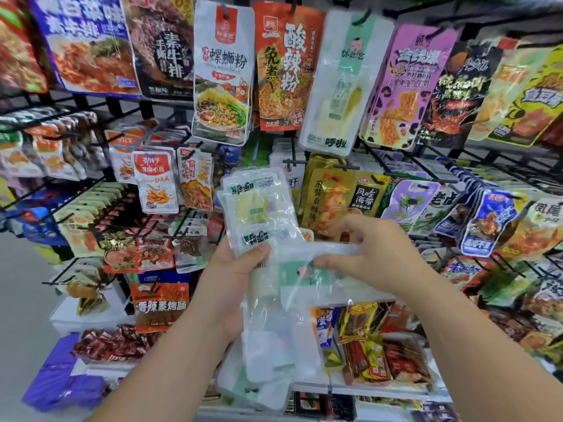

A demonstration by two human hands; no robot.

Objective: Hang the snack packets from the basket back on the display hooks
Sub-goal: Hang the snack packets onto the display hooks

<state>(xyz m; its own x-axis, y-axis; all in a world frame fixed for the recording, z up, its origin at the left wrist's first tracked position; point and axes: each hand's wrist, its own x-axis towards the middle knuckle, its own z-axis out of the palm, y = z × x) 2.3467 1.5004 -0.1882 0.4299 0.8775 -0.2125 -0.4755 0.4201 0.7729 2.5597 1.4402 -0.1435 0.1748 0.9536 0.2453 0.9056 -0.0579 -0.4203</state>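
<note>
Left hand (234,275) grips a stack of translucent white-green snack packets (259,202), near, centre, before the display hooks (294,161); right hand (377,254) pinches a single packet (301,278) by its upper edge.

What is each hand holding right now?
Left hand: grips a bunch of clear white packets.
Right hand: pinches the top edge of one clear packet.

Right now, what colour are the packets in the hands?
The packets are clear-white with pale green labels, best in the head view.
</note>
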